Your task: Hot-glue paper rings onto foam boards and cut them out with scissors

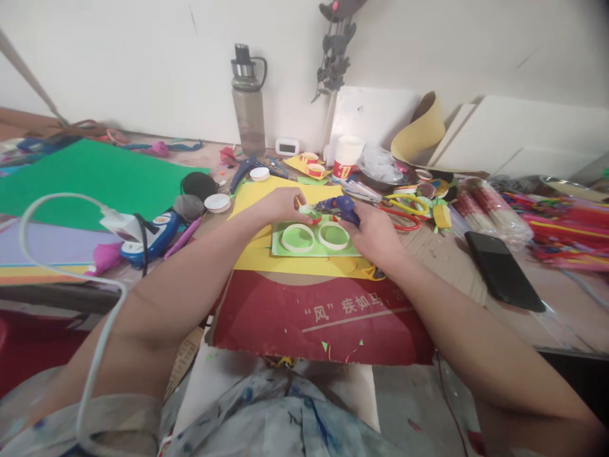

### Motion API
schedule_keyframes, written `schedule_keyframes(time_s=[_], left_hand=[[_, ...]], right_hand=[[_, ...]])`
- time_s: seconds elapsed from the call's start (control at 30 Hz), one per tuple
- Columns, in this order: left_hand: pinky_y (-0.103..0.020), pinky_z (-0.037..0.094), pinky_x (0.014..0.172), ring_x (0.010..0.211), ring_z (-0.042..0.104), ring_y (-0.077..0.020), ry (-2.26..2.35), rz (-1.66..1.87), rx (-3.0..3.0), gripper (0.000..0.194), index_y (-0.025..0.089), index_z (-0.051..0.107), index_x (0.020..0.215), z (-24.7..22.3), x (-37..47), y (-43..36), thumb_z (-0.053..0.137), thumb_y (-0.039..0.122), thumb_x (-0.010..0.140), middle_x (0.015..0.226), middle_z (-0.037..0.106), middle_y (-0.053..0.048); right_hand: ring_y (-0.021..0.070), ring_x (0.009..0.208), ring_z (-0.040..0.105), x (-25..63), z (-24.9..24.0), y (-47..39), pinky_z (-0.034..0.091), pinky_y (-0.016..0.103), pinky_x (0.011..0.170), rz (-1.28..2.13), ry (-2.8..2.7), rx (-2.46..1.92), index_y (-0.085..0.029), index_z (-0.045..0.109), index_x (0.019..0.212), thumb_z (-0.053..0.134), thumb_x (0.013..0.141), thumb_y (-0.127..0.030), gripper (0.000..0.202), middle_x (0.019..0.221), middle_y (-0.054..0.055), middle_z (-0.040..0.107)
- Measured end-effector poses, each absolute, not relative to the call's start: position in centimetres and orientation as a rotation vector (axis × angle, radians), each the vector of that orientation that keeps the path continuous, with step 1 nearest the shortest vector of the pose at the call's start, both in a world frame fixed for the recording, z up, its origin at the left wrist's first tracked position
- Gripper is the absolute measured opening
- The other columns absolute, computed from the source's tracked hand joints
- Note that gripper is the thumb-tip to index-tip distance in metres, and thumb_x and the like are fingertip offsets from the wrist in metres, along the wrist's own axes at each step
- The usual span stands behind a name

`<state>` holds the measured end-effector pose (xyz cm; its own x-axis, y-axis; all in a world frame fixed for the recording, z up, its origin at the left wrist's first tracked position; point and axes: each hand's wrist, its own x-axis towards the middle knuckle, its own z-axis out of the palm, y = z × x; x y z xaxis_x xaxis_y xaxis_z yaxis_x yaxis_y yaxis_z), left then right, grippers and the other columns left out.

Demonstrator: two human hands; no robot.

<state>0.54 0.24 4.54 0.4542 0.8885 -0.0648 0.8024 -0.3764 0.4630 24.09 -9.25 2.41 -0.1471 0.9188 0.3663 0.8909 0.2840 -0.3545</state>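
Pinched in the fingers of my left hand (288, 204) is a small green and red ring piece (311, 214). My right hand (378, 235) is closed around a dark blue tool (341, 204), whose tip points left, close to that piece; its exact kind is unclear. Below my hands, two pale rings, a left one (298, 249) and a right one (333, 246), lie side by side on a light green card (280, 248). The card rests on yellow paper (266, 266), above a red cardboard sheet (285, 317).
A bottle (250, 114), paper cup (349, 155) and small white clock (287, 147) stand at the back. Green sheet (95, 181), blue device (152, 238) and white cable (107, 324) are left. On the right are scissors (406, 206), a black phone (504, 270) and colourful sticks (571, 231).
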Motion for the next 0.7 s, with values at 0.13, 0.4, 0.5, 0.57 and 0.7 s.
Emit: schedule_keyframes(time_s=[0.13, 0.4, 0.5, 0.57, 0.7], left_hand=[[-0.031, 0.053, 0.085, 0.109, 0.075, -0.0269, 1.430, 0.259, 2.275, 0.063, 0.020, 0.070, 0.115, 4.7, 0.7, 0.1, 0.089, 0.056, 0.068, 0.124, 0.080, -0.010], [-0.031, 0.052, 0.084, 0.110, 0.075, -0.0266, 1.439, 0.242, 2.274, 0.066, 0.019, 0.070, 0.120, 4.6, 0.7, 0.2, 0.089, 0.057, 0.069, 0.125, 0.080, -0.010], [-0.031, 0.053, 0.084, 0.109, 0.075, -0.0268, 1.439, 0.248, 2.281, 0.065, 0.021, 0.071, 0.117, 4.5, 0.7, 0.3, 0.089, 0.058, 0.067, 0.124, 0.080, -0.009], [-0.030, 0.053, 0.084, 0.107, 0.075, -0.0269, 1.439, 0.249, 2.287, 0.065, 0.021, 0.071, 0.115, 4.6, 0.7, 0.4, 0.089, 0.059, 0.066, 0.123, 0.080, -0.008], [-0.030, 0.053, 0.082, 0.104, 0.076, -0.0266, 1.440, 0.248, 2.275, 0.065, 0.021, 0.072, 0.115, 4.6, 0.8, 0.4, 0.089, 0.059, 0.065, 0.120, 0.081, -0.008]], right_hand=[[0.0322, 0.099, 0.069, 23.8, 2.1, -9.1, 0.051, 0.040, 0.085, 0.011, -2.065, -1.660, -0.019, 0.070, 0.106, 0.062, 0.094, -0.029, 0.018, 0.108, 0.017, 0.078], [0.0304, 0.096, 0.069, 23.2, 1.9, -8.7, 0.049, 0.039, 0.082, -0.019, -2.083, -1.701, -0.017, 0.069, 0.106, 0.062, 0.095, -0.027, 0.017, 0.108, 0.018, 0.077], [0.0307, 0.095, 0.069, 23.4, 1.9, -8.7, 0.050, 0.040, 0.082, -0.008, -2.072, -1.683, -0.018, 0.068, 0.102, 0.062, 0.094, -0.028, 0.014, 0.105, 0.017, 0.077], [0.0312, 0.096, 0.069, 23.5, 2.2, -8.8, 0.050, 0.040, 0.083, 0.015, -2.076, -1.687, -0.019, 0.068, 0.102, 0.062, 0.094, -0.028, 0.014, 0.106, 0.017, 0.078], [0.0321, 0.098, 0.070, 23.4, 3.3, -9.2, 0.051, 0.040, 0.084, 0.020, -2.093, -1.685, -0.019, 0.069, 0.103, 0.061, 0.096, -0.028, 0.014, 0.108, 0.018, 0.079]])
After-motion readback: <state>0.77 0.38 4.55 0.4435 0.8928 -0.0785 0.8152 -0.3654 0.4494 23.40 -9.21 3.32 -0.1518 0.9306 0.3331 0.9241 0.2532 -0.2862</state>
